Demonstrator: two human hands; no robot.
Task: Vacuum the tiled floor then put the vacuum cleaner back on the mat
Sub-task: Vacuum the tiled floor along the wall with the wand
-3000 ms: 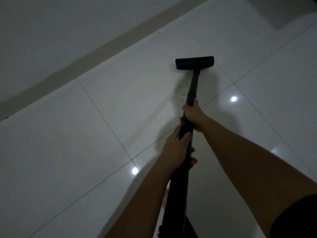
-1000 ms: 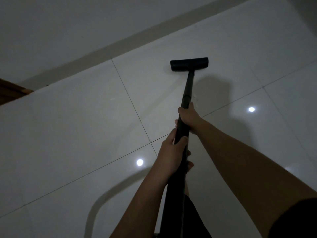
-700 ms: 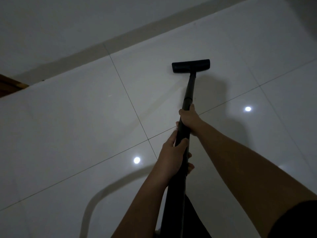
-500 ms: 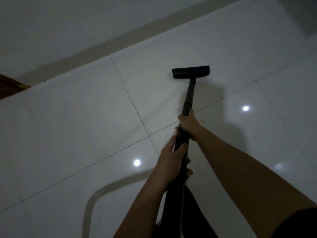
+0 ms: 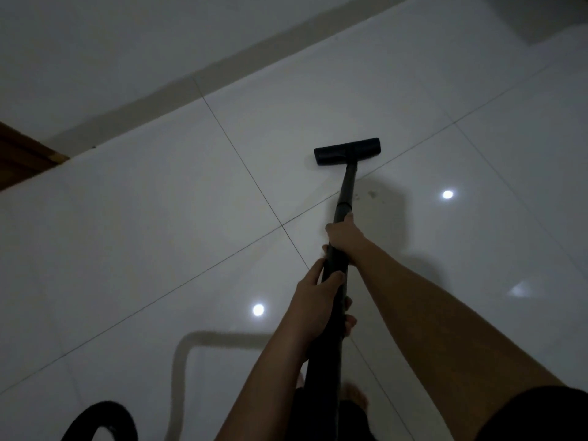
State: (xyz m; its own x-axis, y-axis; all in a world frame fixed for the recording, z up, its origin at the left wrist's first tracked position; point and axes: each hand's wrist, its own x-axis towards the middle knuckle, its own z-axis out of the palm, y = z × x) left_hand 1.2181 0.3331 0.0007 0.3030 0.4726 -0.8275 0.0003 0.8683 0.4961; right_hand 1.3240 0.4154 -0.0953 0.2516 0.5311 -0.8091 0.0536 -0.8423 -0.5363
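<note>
A black vacuum wand (image 5: 346,189) runs from my body out to a flat black floor head (image 5: 347,151) lying on the glossy white tiled floor (image 5: 159,237). My right hand (image 5: 344,233) grips the wand further out, just below its collar. My left hand (image 5: 319,305) grips the wand closer to me, fingers wrapped round the tube. A small patch of dirt specks (image 5: 370,195) lies on the tile just right of the wand. The mat is out of sight.
A black loop of hose (image 5: 101,420) shows at the bottom left. A beige skirting strip (image 5: 203,79) and pale wall run along the far side. A brown wooden edge (image 5: 25,157) juts in at the left. My bare foot (image 5: 354,397) stands beside the wand.
The floor head has been drawn back toward me, now near the tile joint. The view has tilted down, bringing the hose loop and my foot into sight. Both hands keep their grip.
</note>
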